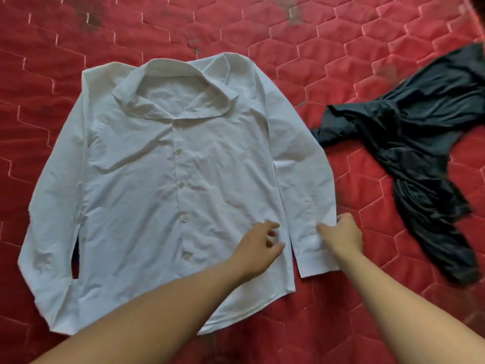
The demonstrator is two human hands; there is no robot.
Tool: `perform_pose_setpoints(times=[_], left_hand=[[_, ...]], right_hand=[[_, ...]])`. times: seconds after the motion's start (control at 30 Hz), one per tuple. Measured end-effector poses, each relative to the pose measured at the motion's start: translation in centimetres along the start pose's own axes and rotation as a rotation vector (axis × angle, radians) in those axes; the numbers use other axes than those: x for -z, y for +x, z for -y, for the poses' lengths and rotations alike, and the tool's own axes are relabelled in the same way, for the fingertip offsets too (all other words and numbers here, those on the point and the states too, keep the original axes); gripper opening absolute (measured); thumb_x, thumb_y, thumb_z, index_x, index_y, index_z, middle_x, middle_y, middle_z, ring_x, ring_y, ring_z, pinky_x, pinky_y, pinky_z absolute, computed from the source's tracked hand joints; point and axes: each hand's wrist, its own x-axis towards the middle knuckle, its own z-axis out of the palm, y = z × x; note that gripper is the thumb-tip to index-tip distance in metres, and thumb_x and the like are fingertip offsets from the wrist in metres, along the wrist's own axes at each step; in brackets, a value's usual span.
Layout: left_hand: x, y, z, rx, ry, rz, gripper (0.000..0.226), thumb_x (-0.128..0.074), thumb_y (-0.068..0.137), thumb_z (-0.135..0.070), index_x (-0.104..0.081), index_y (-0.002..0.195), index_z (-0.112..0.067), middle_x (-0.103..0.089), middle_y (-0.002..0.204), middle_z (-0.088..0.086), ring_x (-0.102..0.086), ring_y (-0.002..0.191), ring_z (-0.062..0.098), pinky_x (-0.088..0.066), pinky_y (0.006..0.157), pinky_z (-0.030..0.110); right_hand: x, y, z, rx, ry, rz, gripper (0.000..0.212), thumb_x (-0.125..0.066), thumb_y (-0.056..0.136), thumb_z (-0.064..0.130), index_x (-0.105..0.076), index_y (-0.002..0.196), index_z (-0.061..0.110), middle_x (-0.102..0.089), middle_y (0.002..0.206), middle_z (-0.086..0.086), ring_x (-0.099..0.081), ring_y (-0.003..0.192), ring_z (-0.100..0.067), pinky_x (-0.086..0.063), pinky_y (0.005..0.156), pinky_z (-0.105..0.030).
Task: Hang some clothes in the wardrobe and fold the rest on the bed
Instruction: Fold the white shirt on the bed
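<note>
Surface: red quilted mattress (341,48), hexagon stitching, dark stains in patches; nothing else of the room in view.
White shirt (147,179): flat, front up, buttoned, spread mostly left of and beyond the left hand; laid out for folding, I'd judge.
Left hand (258,248): over the shirt's lower front, fingers loosely curled, gripping nothing; contact with cloth unclear.
Right hand (341,237): pinches the sleeve cuff (312,256), just right of the left hand; likely to fold the sleeve inward.
Black garment (409,143): crumpled, right of and beyond the right hand, untouched.
</note>
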Motion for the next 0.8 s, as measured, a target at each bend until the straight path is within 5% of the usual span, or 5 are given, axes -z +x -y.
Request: perform_pose_setpoints(times=[0.13,0.23,0.33,0.53,0.8], left_hand=[[-2.3,0.2,-2.4,0.21,-0.377,0.01,0.06,-0.068,0.09,-0.046,-0.046,0.143,-0.027,-0.056,0.127,-0.009,-0.058,0.11,0.004,-0.048,0.086,0.018],[-2.5,0.7,-3.7,0.32,-0.532,0.001,0.063,-0.069,0.089,-0.051,-0.047,0.14,-0.02,-0.059,0.132,-0.001,-0.061,0.118,0.017,-0.05,0.104,0.04],[-1.9,0.9,-5.5,0.38,-0.76,0.046,0.05,-0.066,0.094,-0.044,-0.056,0.134,-0.015,-0.071,0.123,0.003,-0.071,0.107,0.02,-0.057,0.095,0.04],[2.8,-1.1,-6.3,0.303,-0.836,-0.095,0.025,-0.063,0.092,-0.009,-0.07,0.116,-0.013,-0.076,0.109,0.009,-0.074,0.097,0.028,-0.061,0.076,0.042],[9.1,-6.8,1.6,0.351,-0.484,-0.192,0.031,-0.057,0.085,-0.008,-0.071,0.109,-0.022,-0.077,0.099,-0.003,-0.074,0.092,0.02,-0.057,0.071,0.032]], right_hand=[[1.3,-0.1,0.7,0.048,0.358,0.211,0.007,-0.065,0.086,0.012,-0.072,0.085,0.008,-0.072,0.084,-0.006,-0.064,0.074,-0.022,-0.049,0.063,-0.031],[2.9,-1.1,1.2,-0.025,0.759,0.414,0.019,-0.06,0.091,0.002,-0.073,0.101,0.01,-0.076,0.104,-0.017,-0.073,0.092,-0.034,-0.06,0.083,-0.045],[4.6,-2.4,1.6,-0.067,0.984,0.623,0.023,-0.057,0.096,0.008,-0.069,0.116,0.009,-0.075,0.109,-0.017,-0.073,0.099,-0.037,-0.061,0.082,-0.051],[3.9,-6.1,4.0,0.044,0.974,0.692,0.029,-0.061,0.091,-0.001,-0.068,0.119,0.008,-0.076,0.108,-0.014,-0.075,0.096,-0.033,-0.061,0.079,-0.048],[-4.6,-12.6,6.7,-0.011,0.708,0.884,0.041,-0.061,0.077,0.004,-0.073,0.11,0.025,-0.079,0.1,-0.002,-0.077,0.087,-0.021,-0.062,0.065,-0.041]])
